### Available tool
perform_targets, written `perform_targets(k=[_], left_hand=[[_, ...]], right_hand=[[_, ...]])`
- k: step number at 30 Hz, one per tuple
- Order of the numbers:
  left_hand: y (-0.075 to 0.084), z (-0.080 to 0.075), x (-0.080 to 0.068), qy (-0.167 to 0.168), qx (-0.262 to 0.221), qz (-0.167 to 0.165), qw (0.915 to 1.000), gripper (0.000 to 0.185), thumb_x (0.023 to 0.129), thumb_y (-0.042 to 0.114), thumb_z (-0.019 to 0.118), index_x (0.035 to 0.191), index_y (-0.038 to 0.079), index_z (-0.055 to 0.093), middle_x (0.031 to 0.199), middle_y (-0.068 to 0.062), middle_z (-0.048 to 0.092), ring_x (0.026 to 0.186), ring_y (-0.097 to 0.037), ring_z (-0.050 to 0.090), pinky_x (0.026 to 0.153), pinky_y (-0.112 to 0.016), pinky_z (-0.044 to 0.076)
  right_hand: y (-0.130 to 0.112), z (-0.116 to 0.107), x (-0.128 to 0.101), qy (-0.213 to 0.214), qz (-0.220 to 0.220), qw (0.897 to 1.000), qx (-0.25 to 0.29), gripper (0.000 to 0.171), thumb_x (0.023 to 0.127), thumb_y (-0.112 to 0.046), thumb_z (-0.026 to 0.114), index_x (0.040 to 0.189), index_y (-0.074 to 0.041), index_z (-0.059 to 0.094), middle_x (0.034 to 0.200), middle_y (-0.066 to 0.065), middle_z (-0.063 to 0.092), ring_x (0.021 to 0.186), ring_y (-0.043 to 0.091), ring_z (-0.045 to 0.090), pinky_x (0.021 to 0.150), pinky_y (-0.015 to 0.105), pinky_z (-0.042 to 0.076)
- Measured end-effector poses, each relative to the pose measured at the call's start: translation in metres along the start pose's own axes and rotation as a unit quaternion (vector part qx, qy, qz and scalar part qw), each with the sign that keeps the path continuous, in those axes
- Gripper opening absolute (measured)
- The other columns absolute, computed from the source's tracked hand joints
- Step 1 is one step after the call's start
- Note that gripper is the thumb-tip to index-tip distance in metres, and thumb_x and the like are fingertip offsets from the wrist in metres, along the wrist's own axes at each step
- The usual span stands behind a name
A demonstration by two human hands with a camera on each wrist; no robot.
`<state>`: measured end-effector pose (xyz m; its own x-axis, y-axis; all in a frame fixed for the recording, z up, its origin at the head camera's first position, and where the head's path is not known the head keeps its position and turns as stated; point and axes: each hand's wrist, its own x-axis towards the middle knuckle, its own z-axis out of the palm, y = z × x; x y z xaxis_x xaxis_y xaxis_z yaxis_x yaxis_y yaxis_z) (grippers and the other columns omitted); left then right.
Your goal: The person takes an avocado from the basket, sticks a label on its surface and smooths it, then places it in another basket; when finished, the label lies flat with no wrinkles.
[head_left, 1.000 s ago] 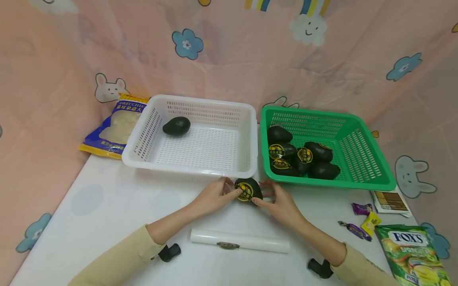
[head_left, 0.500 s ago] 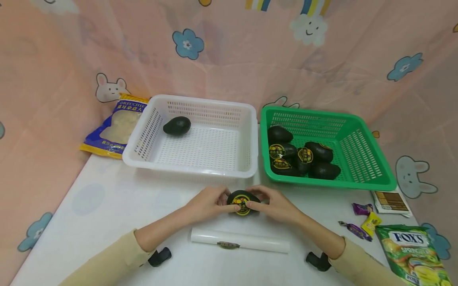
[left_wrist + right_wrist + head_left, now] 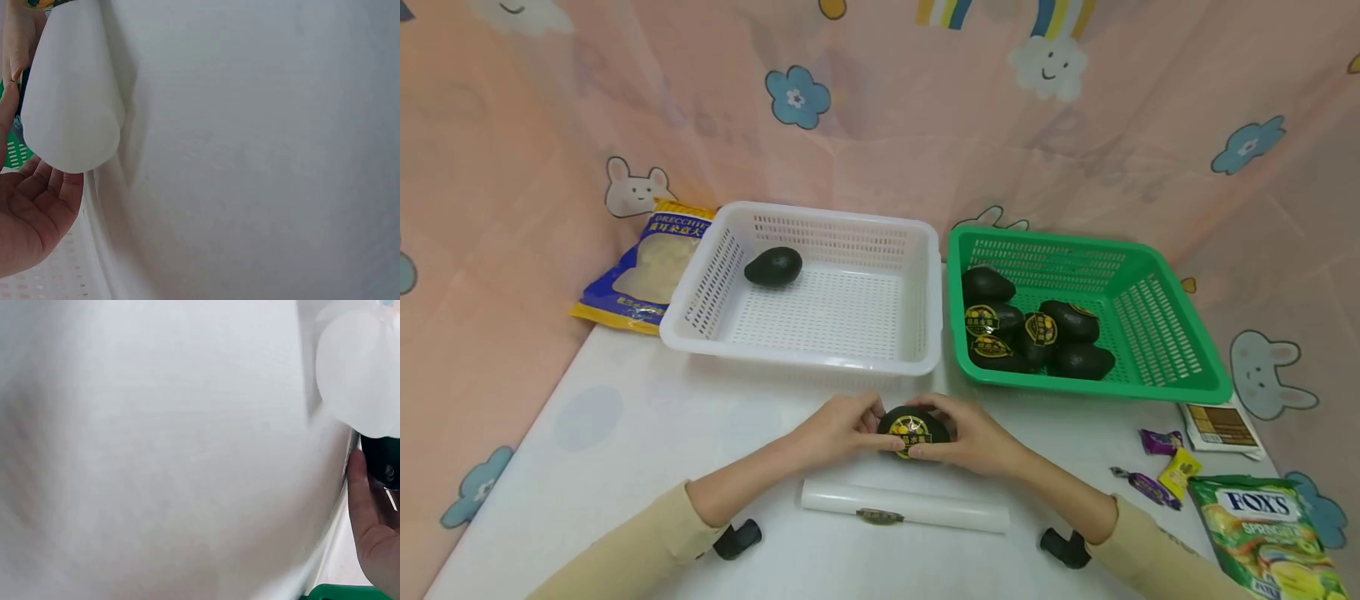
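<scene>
A dark avocado (image 3: 913, 414) with a round black-and-gold sticker (image 3: 912, 430) lies between my two hands, just above the table. My left hand (image 3: 841, 433) holds its left end, the thumb on the sticker's left side. From the other end my right hand (image 3: 976, 435) grips it, thumb along the sticker's lower edge. In the right wrist view, part of the dark avocado (image 3: 379, 457) shows beside the fingers. A white roll (image 3: 827, 495) with a small dark oval label lies nearer to me. It hides most of the avocado in the left wrist view.
Behind the hands stand a white basket (image 3: 797, 361) with one avocado (image 3: 774, 267) and a green basket (image 3: 1093, 387) with several avocados. A pasta bag (image 3: 658, 267) leans at left. Wrapped candies (image 3: 1180, 471) and a green FOX'S bag (image 3: 1262, 533) lie at right.
Both hands have brought the avocado toward me, away from the baskets, and it now lies more sideways. The right hand has closed in round it, and its thumb has shifted lower on the sticker.
</scene>
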<state>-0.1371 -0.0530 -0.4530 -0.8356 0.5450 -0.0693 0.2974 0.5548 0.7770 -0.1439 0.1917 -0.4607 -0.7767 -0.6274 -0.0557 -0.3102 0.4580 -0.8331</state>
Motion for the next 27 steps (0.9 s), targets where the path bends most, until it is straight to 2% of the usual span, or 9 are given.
perform_targets(k=[7,12,15,17,19,21,23,25,27], left_hand=[[0.000,-0.003,0.002,-0.019,-0.012,-0.052,0.9984,0.039,0.092,0.056,0.058,0.088,0.018,0.062,0.073,0.004,0.066,0.065,-0.009,0.059,0.060,-0.028,0.049],[0.001,-0.004,0.002,-0.018,-0.015,-0.053,0.9983,0.039,0.092,0.055,0.058,0.086,0.017,0.062,0.071,0.004,0.065,0.063,-0.008,0.058,0.059,-0.028,0.048],[0.001,-0.002,0.002,-0.006,0.004,-0.041,0.9991,0.041,0.092,0.055,0.058,0.096,0.014,0.065,0.082,0.003,0.067,0.072,-0.009,0.059,0.066,-0.029,0.049],[0.002,0.000,0.001,0.006,0.038,-0.007,0.9992,0.049,0.091,0.058,0.058,0.110,0.013,0.065,0.098,0.002,0.068,0.086,-0.010,0.061,0.075,-0.031,0.051],[0.006,0.003,-0.001,0.023,0.089,0.057,0.9941,0.057,0.090,0.059,0.060,0.125,0.014,0.061,0.116,0.002,0.064,0.102,-0.012,0.059,0.085,-0.033,0.051],[0.011,0.006,-0.002,0.038,0.144,0.134,0.9798,0.064,0.087,0.058,0.065,0.133,0.015,0.057,0.128,0.000,0.059,0.114,-0.015,0.056,0.090,-0.035,0.050],[0.015,0.009,-0.003,0.052,0.184,0.205,0.9599,0.061,0.085,0.052,0.071,0.132,0.016,0.058,0.131,-0.001,0.057,0.119,-0.017,0.054,0.091,-0.035,0.051],[0.016,0.010,-0.002,0.053,0.203,0.241,0.9475,0.058,0.082,0.044,0.077,0.129,0.015,0.061,0.130,-0.003,0.059,0.118,-0.019,0.055,0.089,-0.034,0.052],[0.017,0.010,-0.001,0.044,0.207,0.247,0.9457,0.056,0.080,0.039,0.080,0.127,0.014,0.062,0.127,-0.004,0.060,0.116,-0.019,0.057,0.089,-0.033,0.052]], right_hand=[[0.000,0.001,0.001,-0.001,-0.010,1.000,-0.012,0.056,0.081,-0.045,0.077,0.129,-0.024,0.057,0.112,-0.009,0.061,0.096,0.012,0.060,0.077,0.030,0.054],[0.003,0.000,0.001,-0.017,-0.011,1.000,0.006,0.050,0.087,-0.039,0.073,0.131,-0.023,0.056,0.116,-0.009,0.061,0.098,0.014,0.059,0.079,0.031,0.053],[0.005,-0.002,0.000,-0.020,-0.008,1.000,0.019,0.047,0.090,-0.037,0.071,0.132,-0.023,0.056,0.117,-0.009,0.061,0.099,0.014,0.059,0.079,0.031,0.053],[0.006,-0.002,-0.001,-0.021,-0.008,1.000,0.022,0.047,0.090,-0.035,0.070,0.133,-0.022,0.057,0.119,-0.007,0.061,0.099,0.015,0.059,0.080,0.032,0.052],[0.006,-0.003,-0.003,-0.023,0.002,0.999,0.024,0.048,0.091,-0.035,0.070,0.134,-0.020,0.056,0.118,-0.005,0.061,0.100,0.016,0.059,0.080,0.031,0.052],[0.007,-0.004,-0.003,-0.025,0.009,0.999,0.027,0.048,0.091,-0.034,0.070,0.135,-0.019,0.056,0.118,-0.004,0.061,0.101,0.017,0.058,0.080,0.031,0.052],[0.007,-0.005,-0.004,-0.031,0.013,0.999,0.033,0.048,0.092,-0.032,0.070,0.135,-0.017,0.056,0.119,-0.003,0.062,0.104,0.018,0.058,0.081,0.031,0.051],[0.007,-0.005,-0.006,-0.034,0.026,0.998,0.050,0.047,0.093,-0.032,0.067,0.136,-0.017,0.055,0.123,-0.002,0.061,0.109,0.019,0.057,0.085,0.031,0.050],[0.005,-0.007,-0.009,-0.025,0.058,0.994,0.088,0.046,0.096,-0.032,0.064,0.137,-0.014,0.055,0.128,0.003,0.060,0.115,0.019,0.057,0.090,0.030,0.049]])
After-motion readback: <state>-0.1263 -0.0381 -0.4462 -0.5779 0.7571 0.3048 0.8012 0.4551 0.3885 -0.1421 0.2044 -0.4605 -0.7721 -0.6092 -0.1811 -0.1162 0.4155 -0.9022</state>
